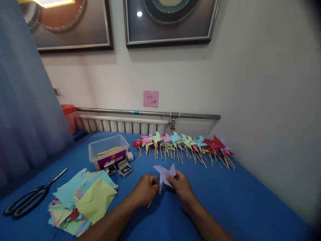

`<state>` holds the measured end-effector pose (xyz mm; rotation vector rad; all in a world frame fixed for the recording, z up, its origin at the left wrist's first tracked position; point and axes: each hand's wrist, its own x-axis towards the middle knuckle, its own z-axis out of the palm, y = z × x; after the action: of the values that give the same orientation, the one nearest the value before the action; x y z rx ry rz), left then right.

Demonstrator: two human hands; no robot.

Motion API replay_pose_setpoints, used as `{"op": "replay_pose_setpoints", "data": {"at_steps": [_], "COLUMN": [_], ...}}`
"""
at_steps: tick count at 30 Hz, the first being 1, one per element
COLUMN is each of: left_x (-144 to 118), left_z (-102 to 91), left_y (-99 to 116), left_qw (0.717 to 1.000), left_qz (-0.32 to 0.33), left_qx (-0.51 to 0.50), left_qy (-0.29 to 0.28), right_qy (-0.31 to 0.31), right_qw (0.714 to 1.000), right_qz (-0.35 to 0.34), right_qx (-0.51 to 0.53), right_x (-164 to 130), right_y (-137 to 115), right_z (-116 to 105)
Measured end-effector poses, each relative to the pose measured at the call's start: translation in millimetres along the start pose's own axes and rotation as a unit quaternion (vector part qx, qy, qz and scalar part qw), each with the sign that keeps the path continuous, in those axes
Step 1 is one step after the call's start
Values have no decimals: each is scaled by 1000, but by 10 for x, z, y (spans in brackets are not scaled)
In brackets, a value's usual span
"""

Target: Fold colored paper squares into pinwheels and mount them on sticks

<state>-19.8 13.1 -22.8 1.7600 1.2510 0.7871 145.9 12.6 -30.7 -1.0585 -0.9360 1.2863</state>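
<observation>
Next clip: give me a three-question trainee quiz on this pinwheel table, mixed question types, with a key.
1. True or false: the scissors lie beside the right hand.
2. What colour is the pinwheel held between both hands?
3. The finished pinwheels lie: A) in the plastic box, B) in a row along the wall, C) on the paper stack.

Key: 1 false, they lie far beyond the left hand; 2 lilac; 3 B.

Both forearms extend forward and converge at centre. Left hand (146, 190) curled, knuckles up, fingertips pinched together. Right hand (182, 187) opposite and close beside it, fingers likewise closed in a pinch grip.
</observation>
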Motion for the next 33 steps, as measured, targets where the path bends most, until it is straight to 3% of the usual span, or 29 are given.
{"op": "replay_pose_setpoints", "data": {"at_steps": [21,29,31,33], "left_x": [31,68,83,100], "left_z": [-11,-21,-28,-35], "left_y": [-42,47,44,27], "left_qw": [994,980,975,968], "left_qz": [-33,-88,-99,-103], "left_qx": [-91,-181,-197,-221], "left_qy": [-46,7,28,50], "right_qy": [6,62,79,50], "right_qw": [1000,997,997,998], "right_qz": [25,4,0,0], "right_qx": [4,43,20,-45], "right_x": [-27,-30,-26,-44], "right_y": [-55,-57,-20,14], "right_z": [40,54,53,60]}}
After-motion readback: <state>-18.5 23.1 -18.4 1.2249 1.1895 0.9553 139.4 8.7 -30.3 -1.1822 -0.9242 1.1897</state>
